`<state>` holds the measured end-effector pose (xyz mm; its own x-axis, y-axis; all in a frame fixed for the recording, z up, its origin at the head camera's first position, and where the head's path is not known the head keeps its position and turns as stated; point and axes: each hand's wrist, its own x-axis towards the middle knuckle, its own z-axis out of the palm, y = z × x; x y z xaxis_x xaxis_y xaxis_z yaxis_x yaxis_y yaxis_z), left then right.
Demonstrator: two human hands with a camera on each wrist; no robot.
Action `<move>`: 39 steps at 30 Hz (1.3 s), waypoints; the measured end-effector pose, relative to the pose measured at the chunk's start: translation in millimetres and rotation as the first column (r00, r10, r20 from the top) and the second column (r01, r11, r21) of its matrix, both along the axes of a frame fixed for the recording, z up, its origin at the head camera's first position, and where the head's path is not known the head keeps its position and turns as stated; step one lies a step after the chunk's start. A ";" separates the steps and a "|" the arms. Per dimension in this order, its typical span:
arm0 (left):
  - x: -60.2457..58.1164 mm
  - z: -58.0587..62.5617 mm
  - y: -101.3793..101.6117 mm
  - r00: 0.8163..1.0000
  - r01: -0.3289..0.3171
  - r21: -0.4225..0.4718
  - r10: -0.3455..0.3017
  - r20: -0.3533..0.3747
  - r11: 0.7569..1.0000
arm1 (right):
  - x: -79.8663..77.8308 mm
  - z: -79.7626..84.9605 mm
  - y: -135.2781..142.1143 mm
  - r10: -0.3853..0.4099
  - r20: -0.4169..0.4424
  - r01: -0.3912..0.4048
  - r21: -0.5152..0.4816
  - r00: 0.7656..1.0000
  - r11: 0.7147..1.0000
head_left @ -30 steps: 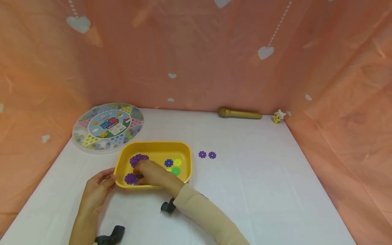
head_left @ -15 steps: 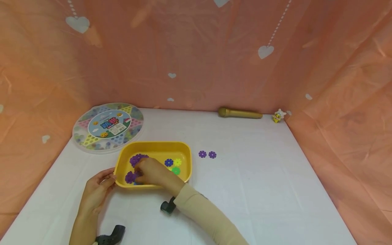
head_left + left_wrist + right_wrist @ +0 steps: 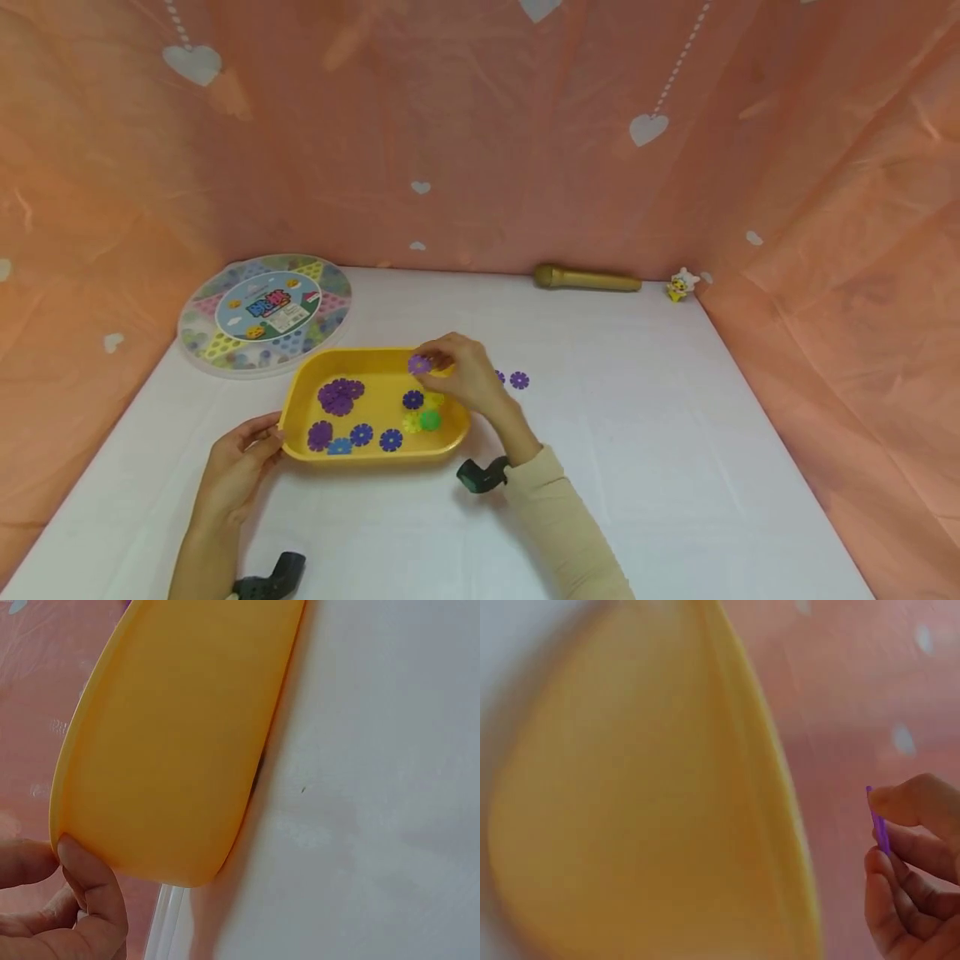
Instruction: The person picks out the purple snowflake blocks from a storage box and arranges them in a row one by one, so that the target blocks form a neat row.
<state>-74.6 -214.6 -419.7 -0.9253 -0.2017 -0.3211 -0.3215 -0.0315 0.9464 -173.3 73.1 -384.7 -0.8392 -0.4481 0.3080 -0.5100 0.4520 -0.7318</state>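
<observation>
My left hand [image 3: 238, 467] pinches the left rim of a yellow plastic basin [image 3: 382, 360] between thumb and fingers; the left wrist view shows the grip at the basin's corner [image 3: 150, 855]. Above the basin's right side, my right hand [image 3: 468, 379] pinches a purple snowflake disc [image 3: 419, 364], seen edge-on in the right wrist view [image 3: 879, 825]. Inside the basin lie a cluster of purple discs [image 3: 339, 397], another purple stack [image 3: 320, 435], several blue discs [image 3: 391, 440], and yellow and green discs [image 3: 430, 420] at the right.
On the white table, two purple discs [image 3: 519, 380] lie right of the basin, one partly behind my right hand. A round Chinese checkers set [image 3: 202, 346] stands back left. A gold toy microphone [image 3: 588, 279] and a small figurine [image 3: 681, 285] sit along the back edge.
My right hand has lifted a purple disc out of the basin's left part and moved right and up with it. The left hand has stayed on the rim.
</observation>
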 end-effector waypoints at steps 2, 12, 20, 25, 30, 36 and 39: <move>0.5 0.3 -1.0 1.000 -0.001 0.000 0.001 -0.004 1.000 | -6.9 -2.3 24.1 -0.080 -0.035 0.079 -0.039 0.996 0.996; -0.7 0.6 0.2 1.000 0.002 -0.030 -0.001 0.031 1.000 | -18.9 -33.9 125.4 -0.355 0.098 0.350 0.062 0.930 0.935; -1.2 -1.3 -0.9 1.000 -0.017 -0.006 0.017 -0.008 1.000 | -16.8 -56.0 151.2 -0.425 0.163 0.388 0.218 0.890 0.896; -0.8 -1.8 -0.3 1.000 -0.013 0.006 0.013 -0.021 1.000 | -12.7 -58.8 153.3 -0.435 0.164 0.394 0.231 0.886 0.890; -1.2 -1.3 0.8 1.000 -0.011 -0.007 0.011 -0.012 1.000 | -11.1 -59.7 155.0 -0.443 0.174 0.400 0.234 0.879 0.886; -0.9 -1.6 1.0 1.000 -0.013 -0.001 0.013 -0.017 1.000 | -10.7 -60.5 156.8 -0.438 0.175 0.396 0.232 0.882 0.888; -0.5 -1.6 0.3 0.999 -0.016 0.014 0.017 -0.027 1.000 | -10.6 -59.6 156.6 -0.438 0.168 0.398 0.224 0.883 0.890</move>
<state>-75.1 -214.3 -421.3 -0.9304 -0.2127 -0.2984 -0.2947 -0.0498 0.9543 -183.8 229.7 -444.4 -0.9960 -0.0719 0.0539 -0.0892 0.7213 -0.6869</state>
